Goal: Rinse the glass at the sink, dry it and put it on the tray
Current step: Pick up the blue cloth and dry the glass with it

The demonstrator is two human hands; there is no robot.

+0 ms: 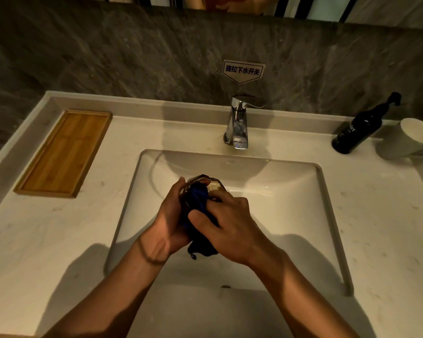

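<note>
Over the white sink basin (291, 203) I hold a clear faceted glass (214, 185). My left hand (167, 220) wraps around its side. A dark blue cloth (197, 203) is stuffed into and around the glass, and my right hand (232, 223) presses that cloth against it. Most of the glass is hidden by the cloth and my fingers. The wooden tray (64, 152) lies on the counter at the left, with nothing on it.
A chrome tap (237, 124) stands behind the basin, with no water running. At the right of the counter are a dark bottle (359, 129) and a white mug (413, 140). A small sign (242, 70) is stuck on the grey stone wall.
</note>
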